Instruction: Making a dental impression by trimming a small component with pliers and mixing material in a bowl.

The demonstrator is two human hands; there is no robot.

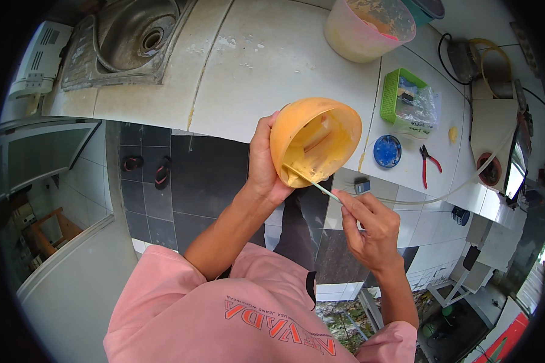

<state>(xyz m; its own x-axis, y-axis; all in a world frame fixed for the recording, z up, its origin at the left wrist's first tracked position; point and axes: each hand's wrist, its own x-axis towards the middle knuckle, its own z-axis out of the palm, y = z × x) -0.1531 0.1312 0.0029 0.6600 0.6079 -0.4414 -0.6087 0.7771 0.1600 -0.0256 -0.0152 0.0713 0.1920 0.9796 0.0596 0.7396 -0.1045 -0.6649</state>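
An orange-yellow hollow mould (313,109), coated inside with a creamy yellow substance, is tilted with its opening toward me over the counter's front edge. My left hand (266,160) grips it from the left and underneath. My right hand (366,230) pinches a pale green thin stick (326,192), whose other end is inside the mould at its lower left, in the yellow substance.
A tiled counter (260,66) has a steel sink (109,66) at left, a pink tub (357,24), a green basket (393,91), a blue lid (386,151), red pliers (426,169) and a machine (493,139) with a hose. Sandals (162,172) lie on the floor.
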